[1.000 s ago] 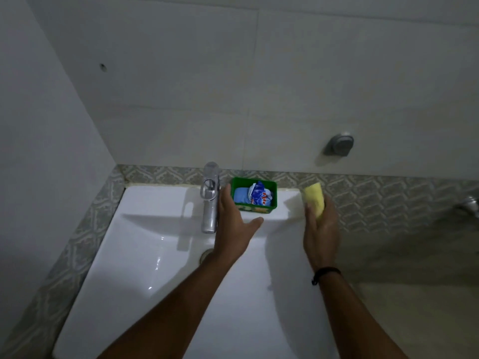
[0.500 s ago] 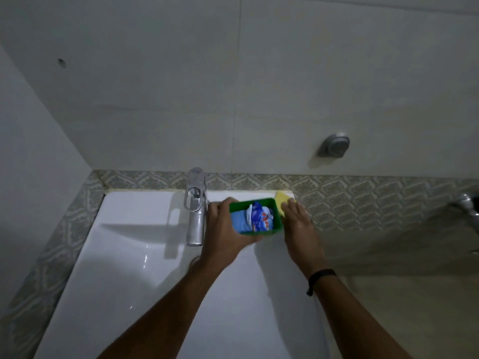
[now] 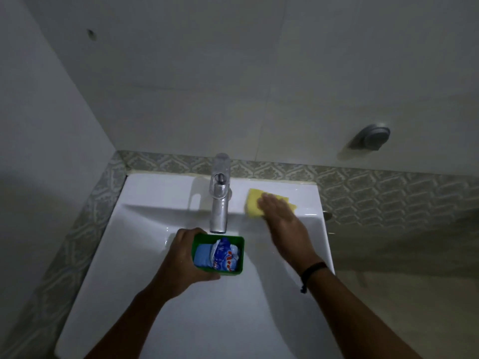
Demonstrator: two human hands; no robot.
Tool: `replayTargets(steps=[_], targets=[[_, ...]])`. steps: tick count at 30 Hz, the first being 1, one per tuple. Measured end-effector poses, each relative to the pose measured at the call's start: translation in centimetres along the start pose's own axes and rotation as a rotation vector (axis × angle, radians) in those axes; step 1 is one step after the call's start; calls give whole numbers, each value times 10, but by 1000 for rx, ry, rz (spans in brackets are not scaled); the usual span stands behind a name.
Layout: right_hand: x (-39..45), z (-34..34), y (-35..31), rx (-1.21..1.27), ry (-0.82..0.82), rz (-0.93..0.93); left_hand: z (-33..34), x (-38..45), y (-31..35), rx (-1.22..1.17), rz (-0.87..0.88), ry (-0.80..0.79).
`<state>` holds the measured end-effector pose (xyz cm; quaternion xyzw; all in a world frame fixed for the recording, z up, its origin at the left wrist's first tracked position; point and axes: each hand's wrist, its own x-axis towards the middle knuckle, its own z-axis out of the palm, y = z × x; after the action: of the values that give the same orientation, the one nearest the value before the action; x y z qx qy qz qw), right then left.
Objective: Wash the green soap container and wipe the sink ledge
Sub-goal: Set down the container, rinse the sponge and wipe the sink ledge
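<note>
My left hand (image 3: 182, 257) grips the green soap container (image 3: 239, 260) by its left side and holds it over the white sink basin (image 3: 145, 255), just below the tap spout. Inside the container lie a blue soap bar and a crumpled blue wrapper (image 3: 223, 256). My right hand (image 3: 282, 218) presses flat on a yellow sponge (image 3: 252, 204) lying on the sink ledge (image 3: 166, 187) to the right of the tap. Its fingers are straight and cover the sponge's right half.
A chrome tap (image 3: 220, 195) stands at the middle of the ledge, between my two hands. Patterned tiles border the sink behind and on the left. A grey round fitting (image 3: 373, 137) sticks out of the wall at upper right.
My left hand has lifted the green container off the ledge and brought it forward over the basin. My right hand has laid the sponge flat on the ledge where the container stood.
</note>
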<state>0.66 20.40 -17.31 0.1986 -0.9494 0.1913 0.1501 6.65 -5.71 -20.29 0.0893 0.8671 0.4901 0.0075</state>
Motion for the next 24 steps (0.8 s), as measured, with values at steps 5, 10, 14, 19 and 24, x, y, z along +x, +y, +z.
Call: replayTargets(steps=[5, 10, 14, 19, 24], targets=[[50, 14, -40, 81, 69, 330, 0, -3, 0, 19, -51, -45], [55, 34, -61, 166, 47, 194, 8, -6, 3, 60, -26, -119], [20, 22, -34, 45, -69, -168, 14, -5, 5, 62, -54, -177], [-6, -27, -9, 107, -79, -188, 12, -4, 2, 66, -58, -205], [51, -35, -26, 663, 528, 686, 10, -1, -4, 90, -94, -179]])
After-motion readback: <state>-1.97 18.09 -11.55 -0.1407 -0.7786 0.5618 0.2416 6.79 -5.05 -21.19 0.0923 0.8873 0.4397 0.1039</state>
